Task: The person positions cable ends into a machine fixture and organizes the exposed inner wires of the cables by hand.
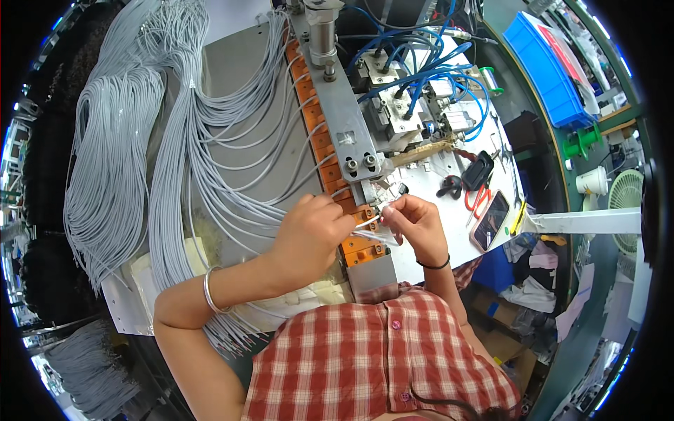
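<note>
I see my left hand curled over the lower end of the long orange slotted strip that runs along the grey metal fixture plate, thumb and forefinger pressed together on a thin grey wire. My right hand sits just beside it, fingertips pinched on the same wire's end, right over the lowest orange blocks. The wire spans the short gap between my two hands, touching the strip's edge as far as I can tell; the tip itself is too small for me to make out.

More grey wires already lie in the strip's upper slots and loop away to the left across the grey metal table, joining a thick bundle of grey wires. A larger coiled hank of the same grey wire hangs further left, well apart from my hands.

Behind the plate stands a pneumatic assembly fed by blue air hoses, topped with a silver cylinder. On the white benchtop to my right lie red-handled scissors, a dark phone and a black clip-like tool. A blue plastic bin sits at the far right. I wear a silver bangle on my left wrist and a black band on my right.
</note>
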Demonstrator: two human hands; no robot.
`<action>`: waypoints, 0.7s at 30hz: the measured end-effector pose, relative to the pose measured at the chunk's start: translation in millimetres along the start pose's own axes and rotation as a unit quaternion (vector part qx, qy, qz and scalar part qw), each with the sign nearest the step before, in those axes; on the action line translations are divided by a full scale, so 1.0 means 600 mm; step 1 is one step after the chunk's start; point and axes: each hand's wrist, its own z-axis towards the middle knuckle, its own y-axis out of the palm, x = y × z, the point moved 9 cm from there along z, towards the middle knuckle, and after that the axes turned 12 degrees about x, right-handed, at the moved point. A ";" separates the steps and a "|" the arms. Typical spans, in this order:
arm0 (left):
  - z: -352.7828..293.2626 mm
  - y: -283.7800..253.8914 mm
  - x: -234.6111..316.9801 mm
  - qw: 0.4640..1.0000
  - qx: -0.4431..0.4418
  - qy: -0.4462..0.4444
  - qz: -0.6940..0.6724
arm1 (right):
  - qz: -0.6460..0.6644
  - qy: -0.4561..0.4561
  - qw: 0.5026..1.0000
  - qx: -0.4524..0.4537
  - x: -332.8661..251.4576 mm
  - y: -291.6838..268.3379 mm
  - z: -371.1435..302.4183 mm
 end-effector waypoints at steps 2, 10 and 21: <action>0.002 -0.006 -0.001 1.000 0.016 -0.007 -0.001 | -0.008 0.006 1.000 0.006 0.002 0.000 0.000; -0.007 -0.002 -0.009 0.997 -0.040 -0.053 0.041 | 0.014 0.095 0.989 -0.114 0.015 0.025 -0.008; -0.010 0.004 -0.001 0.998 -0.046 -0.018 0.043 | 0.004 0.086 0.990 -0.115 0.013 0.020 -0.001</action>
